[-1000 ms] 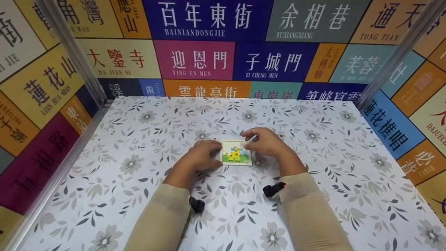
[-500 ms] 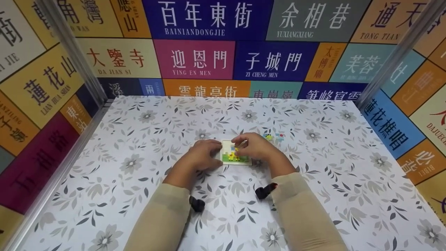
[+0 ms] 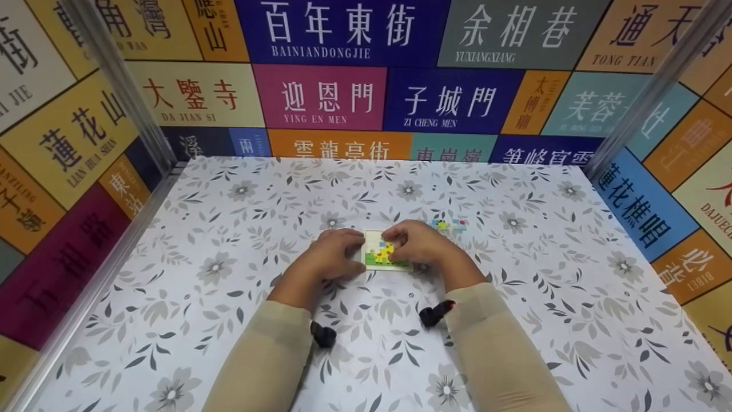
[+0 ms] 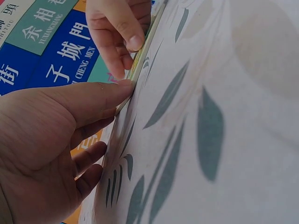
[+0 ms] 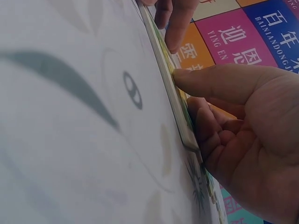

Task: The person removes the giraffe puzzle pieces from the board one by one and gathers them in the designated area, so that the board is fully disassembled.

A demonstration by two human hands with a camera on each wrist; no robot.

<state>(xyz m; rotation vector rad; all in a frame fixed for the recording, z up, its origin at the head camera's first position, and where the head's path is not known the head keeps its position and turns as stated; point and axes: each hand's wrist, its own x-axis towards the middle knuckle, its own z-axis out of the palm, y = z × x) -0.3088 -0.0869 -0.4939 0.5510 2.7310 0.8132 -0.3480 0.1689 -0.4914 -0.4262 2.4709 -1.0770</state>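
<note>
A small jigsaw board [image 3: 373,236] with a giraffe on green lies flat mid-table; its upper left is bare and pale. My left hand [image 3: 334,254] grips the board's left edge, thumb at the near corner and fingers at the far one. From the other side my right hand [image 3: 423,246] bends over the right part of the picture, thumb and fingers pinching at a puzzle piece that they hide. In the right wrist view the right thumb [image 5: 201,81] lies on the picture, with the other fingers curled beside the board's edge [image 5: 163,70].
Loose blue puzzle pieces [image 3: 459,224], with yellow and red spots, lie just beyond my right hand. The table [image 3: 229,337] has a white cloth with grey leaves and flowers. Colourful sign-covered walls [image 3: 320,97] rise at the back and both sides.
My right hand has moved left and towards me onto the right part of the giraffe picture, uncovering the loose pieces behind it. The left hand has stayed at the board's edge.
</note>
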